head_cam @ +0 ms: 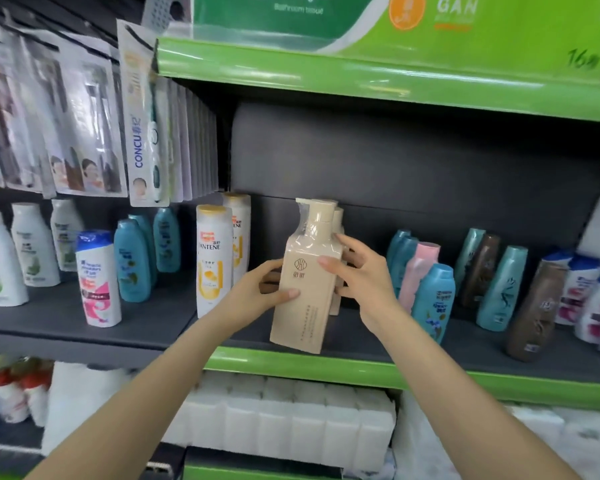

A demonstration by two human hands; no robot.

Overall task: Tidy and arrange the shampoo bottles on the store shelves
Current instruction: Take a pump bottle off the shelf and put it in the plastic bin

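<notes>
A tall beige pump bottle [307, 303] in clear wrap stands tilted at the front of the dark shelf [378, 344]. My left hand [257, 292] grips its left side, thumb across the label. My right hand [357, 275] grips its right side, thumb on the front. A second beige bottle [338, 216] stands right behind it, mostly hidden. Two white and yellow Pantene bottles [213, 261] stand to the left. Teal and pink bottles [430, 289] stand to the right.
Further right are brown bottles [534, 310] and white bottles with blue caps [589, 292]. On the left shelf stand teal bottles [132, 261], a white and pink bottle [97, 278] and white bottles [0, 261]. Toothbrush packs [142, 116] hang above. Tissue packs [291, 420] fill the shelf below.
</notes>
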